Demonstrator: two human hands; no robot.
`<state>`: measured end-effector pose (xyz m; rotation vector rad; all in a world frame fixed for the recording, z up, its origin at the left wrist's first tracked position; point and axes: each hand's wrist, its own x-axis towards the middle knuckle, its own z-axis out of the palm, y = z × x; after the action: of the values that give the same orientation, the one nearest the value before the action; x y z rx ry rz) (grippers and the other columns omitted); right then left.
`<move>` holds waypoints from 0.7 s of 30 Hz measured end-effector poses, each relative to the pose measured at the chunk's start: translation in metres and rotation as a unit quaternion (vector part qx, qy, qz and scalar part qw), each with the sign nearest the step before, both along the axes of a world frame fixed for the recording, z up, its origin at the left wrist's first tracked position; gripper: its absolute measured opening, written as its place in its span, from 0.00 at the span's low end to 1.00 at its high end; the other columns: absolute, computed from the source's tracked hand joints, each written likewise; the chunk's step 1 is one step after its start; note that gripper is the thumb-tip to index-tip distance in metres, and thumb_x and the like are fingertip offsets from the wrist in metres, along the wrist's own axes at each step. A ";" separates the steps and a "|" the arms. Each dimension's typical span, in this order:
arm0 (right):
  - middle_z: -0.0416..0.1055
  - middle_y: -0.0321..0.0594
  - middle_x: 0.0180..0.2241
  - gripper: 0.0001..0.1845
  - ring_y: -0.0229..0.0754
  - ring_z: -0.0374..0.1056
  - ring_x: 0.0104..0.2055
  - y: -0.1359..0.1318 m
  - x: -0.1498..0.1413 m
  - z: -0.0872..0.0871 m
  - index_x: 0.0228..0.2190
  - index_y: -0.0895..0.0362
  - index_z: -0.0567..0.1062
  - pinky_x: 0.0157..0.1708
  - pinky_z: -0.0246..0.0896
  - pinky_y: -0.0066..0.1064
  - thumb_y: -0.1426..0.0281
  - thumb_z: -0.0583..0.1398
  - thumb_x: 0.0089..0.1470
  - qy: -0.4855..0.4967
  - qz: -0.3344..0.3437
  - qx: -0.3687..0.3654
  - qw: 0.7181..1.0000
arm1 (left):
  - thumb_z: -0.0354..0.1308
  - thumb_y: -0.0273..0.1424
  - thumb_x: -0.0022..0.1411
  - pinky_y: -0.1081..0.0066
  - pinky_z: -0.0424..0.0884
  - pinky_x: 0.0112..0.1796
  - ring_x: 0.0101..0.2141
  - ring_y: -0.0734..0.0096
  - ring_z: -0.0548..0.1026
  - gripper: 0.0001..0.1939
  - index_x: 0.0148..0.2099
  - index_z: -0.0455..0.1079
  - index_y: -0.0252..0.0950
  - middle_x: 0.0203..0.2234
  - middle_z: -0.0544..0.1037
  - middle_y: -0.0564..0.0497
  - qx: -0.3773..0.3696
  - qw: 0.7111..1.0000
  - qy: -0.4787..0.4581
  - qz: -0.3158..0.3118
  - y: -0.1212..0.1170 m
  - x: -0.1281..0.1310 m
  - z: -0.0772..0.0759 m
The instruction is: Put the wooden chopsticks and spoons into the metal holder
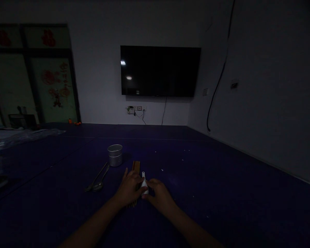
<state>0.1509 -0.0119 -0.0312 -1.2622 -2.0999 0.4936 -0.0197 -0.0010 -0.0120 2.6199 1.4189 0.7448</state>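
Observation:
A white soup spoon [143,175] points away from me between my two hands, its handle with a small hole at the far end. My left hand [129,187] pinches its left side with the thumb and a finger, while the palm and other fingers lie over a bundle of wooden chopsticks [136,165]. From the other side, my right hand [160,195] closes its thumb and fingers on the same spoon. Left of the hands rest a metal spoon [98,186] and a metal fork [89,187], side by side. Just beyond them stands a perforated metal cup [115,156], upright.
The dark blue surface [196,172] reaches to the walls, with small white bits scattered on its right side. Clear plastic wrap [23,139] lies at the far left. A television [160,71] hangs on the back wall, above sockets [136,108] with cables.

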 end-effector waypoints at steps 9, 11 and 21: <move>0.73 0.43 0.43 0.19 0.48 0.66 0.47 -0.004 -0.003 0.004 0.42 0.56 0.76 0.47 0.58 0.34 0.69 0.66 0.45 -0.041 -0.024 0.011 0.999 | 0.55 0.39 0.58 0.44 0.39 0.59 0.48 0.61 0.67 0.12 0.42 0.74 0.42 0.39 0.76 0.49 0.029 0.999 0.013 -0.003 -0.001 -0.001 0.002; 0.73 0.43 0.43 0.20 0.48 0.65 0.48 -0.006 -0.004 0.006 0.43 0.55 0.75 0.47 0.58 0.34 0.68 0.65 0.45 -0.052 -0.028 0.017 0.998 | 0.55 0.39 0.58 0.43 0.38 0.59 0.48 0.61 0.67 0.11 0.41 0.74 0.42 0.39 0.76 0.50 0.033 0.999 0.012 -0.002 -0.002 -0.002 0.003; 0.72 0.44 0.45 0.16 0.46 0.64 0.49 -0.010 -0.005 0.014 0.45 0.55 0.75 0.49 0.55 0.33 0.67 0.57 0.55 -0.087 -0.016 0.036 0.995 | 0.48 0.31 0.62 0.44 0.39 0.59 0.49 0.63 0.66 0.13 0.43 0.73 0.42 0.41 0.75 0.50 0.040 0.999 -0.010 0.000 0.000 -0.005 0.000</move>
<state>0.1464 -0.0224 -0.0176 -1.3364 -2.2150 0.3003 -0.0249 -0.0007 -0.0118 2.6628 1.4135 0.8434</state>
